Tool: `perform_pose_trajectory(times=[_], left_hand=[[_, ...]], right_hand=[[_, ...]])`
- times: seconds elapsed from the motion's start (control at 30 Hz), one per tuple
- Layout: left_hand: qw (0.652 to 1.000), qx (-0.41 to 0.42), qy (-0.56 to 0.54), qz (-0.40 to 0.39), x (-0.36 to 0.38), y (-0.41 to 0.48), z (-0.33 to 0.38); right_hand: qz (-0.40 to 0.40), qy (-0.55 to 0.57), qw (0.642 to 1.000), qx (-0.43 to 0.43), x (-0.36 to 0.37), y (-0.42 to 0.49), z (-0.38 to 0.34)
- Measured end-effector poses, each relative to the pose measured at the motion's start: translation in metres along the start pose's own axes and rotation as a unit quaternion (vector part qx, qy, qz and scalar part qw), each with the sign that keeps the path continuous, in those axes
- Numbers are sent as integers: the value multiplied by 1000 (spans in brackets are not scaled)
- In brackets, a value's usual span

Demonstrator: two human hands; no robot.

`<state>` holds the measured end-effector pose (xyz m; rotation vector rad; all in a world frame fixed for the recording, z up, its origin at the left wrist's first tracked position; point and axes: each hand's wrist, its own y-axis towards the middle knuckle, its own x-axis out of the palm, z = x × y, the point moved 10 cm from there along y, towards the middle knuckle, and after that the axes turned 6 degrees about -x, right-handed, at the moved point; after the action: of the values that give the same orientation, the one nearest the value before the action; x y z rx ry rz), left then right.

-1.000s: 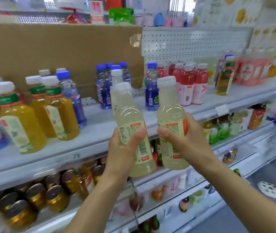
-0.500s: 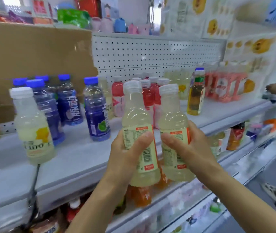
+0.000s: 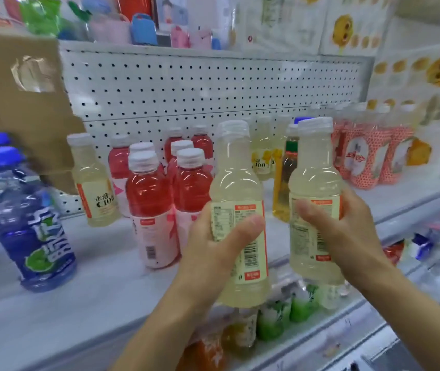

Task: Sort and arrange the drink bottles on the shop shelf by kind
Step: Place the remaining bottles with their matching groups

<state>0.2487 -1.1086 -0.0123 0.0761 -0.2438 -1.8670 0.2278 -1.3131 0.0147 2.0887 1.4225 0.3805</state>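
two pale bottles up in the air, one in each hand, both upright, out over the front edge of the shelf (image 3: 101, 295). the left hand (image 3: 213, 247) wraps the left bottle (image 3: 236, 172) round its label, thumb laid across the front, fingers curled behind. the right hand (image 3: 347, 228) grips the right bottle (image 3: 312, 170) the same way, thumb on the label. white caps on both, cloudy yellowish drink inside. the two are near each other but not touching.

behind the left bottle, red bottles (image 3: 146, 191) stand in a cluster mid-shelf, with white caps and pink labels. just left of them, at the back edge by the pegboard (image 3: 186, 87), one pale bottle (image 3: 93, 183) of the same look stands alone. more like it sit at the back, partly hidden. an amber bottle (image 3: 283, 194) with a green band shows in the gap between the held pair. blue bottles (image 3: 34, 236) crowd the left end and pink packs (image 3: 368, 156) fill the right end. cardboard (image 3: 21, 116) stands at the back left. green bottles (image 3: 272, 322) sit on the tier below.
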Motion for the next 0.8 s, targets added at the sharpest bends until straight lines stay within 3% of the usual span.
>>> perform_pose_trajectory(times=[0.17, 0.37, 0.53, 0.8], left_hand=[[996, 17, 26, 81, 28, 41, -14], [979, 41, 68, 189, 36, 113, -23], [966, 2, 70, 248, 20, 174, -47], [965, -62, 92, 239, 9, 233, -75]], right_hand=[[0, -4, 1000, -2, -59, 51, 49], [-64, 8, 998, 17, -110, 109, 110], [-100, 14, 994, 47, -129, 138, 153], [-127, -7, 989, 75, -138, 158, 186]])
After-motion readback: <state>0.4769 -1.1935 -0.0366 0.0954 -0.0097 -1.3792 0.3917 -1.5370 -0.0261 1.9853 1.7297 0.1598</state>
